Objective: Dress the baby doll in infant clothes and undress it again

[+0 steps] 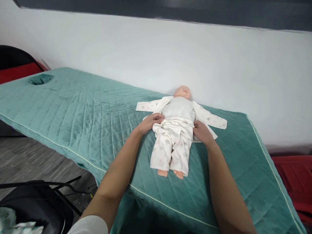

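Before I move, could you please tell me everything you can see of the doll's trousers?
The trousers look like soft white cloth with small scattered prints. Worn by the doll, they are bunched at waist and thighs; feet show below the cuffs. They lie on the green quilted cover, with the left hand and right hand at the waistband's sides.

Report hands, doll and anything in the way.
Left hand and right hand at either side of the trousers' waist. Doll face up, jacket open. No obstruction visible.
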`<state>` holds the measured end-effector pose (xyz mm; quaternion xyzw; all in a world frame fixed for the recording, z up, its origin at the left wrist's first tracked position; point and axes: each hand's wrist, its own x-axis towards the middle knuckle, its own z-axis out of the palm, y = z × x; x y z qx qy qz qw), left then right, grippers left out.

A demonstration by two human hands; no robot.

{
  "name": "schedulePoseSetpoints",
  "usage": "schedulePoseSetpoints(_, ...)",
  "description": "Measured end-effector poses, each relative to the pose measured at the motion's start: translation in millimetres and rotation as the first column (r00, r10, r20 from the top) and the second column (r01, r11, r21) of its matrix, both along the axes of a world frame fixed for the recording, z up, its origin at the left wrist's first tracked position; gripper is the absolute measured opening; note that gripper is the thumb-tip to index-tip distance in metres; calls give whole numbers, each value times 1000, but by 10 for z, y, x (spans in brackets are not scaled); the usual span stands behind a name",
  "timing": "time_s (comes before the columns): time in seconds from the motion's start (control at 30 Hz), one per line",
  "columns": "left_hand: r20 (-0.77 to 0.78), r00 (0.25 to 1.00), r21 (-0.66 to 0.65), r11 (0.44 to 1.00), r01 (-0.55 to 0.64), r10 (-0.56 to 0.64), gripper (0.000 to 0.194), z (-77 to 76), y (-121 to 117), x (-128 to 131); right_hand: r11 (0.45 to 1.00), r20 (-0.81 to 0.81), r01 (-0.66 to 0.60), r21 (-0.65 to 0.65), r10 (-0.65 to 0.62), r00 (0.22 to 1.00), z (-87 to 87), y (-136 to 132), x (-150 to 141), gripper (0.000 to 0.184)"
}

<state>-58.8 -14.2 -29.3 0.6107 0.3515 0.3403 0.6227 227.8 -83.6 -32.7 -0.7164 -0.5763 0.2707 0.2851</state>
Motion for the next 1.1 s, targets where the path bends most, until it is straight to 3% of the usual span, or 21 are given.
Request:
schedulePoseSetpoints(0.13, -57, 997, 46, 998, 50, -47, 32, 32, -9, -25, 997, 105, 76, 18, -78, 991, -21, 9, -60, 10)
schedulePoseSetpoints(0.2, -90, 993, 75, 993, 88, -81, 32, 65, -17, -39, 996, 80, 86, 23, -88, 993, -43, 12, -73, 11)
schedulePoseSetpoints(0.4, -103, 985, 88, 985, 146, -137, 31, 125, -42, -30, 995, -224, 104, -8, -103, 969, -110, 20, -72, 17)
schedulePoseSetpoints(0.6, -74, 995, 114, 990, 81, -73, 32, 83, -55, -17, 990, -418, 122, -73, -141, 897, -64, 27, -93, 16)
schedulePoseSetpoints(0.73, -30, 1000, 158, 987, -4, 9, 29, -24, 14, -13, 989, -497, 111, -101, -147, 855, 8, 1, -125, 12)
schedulePoseSetpoints(0.87, -18, 984, 173, 970, -174, 179, 27, -139, 100, 34, 993, -609, 63, -102, -113, 785, 75, -25, -138, 19)
schedulePoseSetpoints(1.0, -96, 923, 244, 908, -341, 373, 25, -207, 145, 88, 996, -662, 0, -85, -56, 748, 96, -32, -84, 22)
schedulePoseSetpoints(1.1, -221, 864, 300, 874, -382, 453, 19, -226, 162, 108, 996, -644, -10, -86, -48, 764, 98, -43, -49, 18)
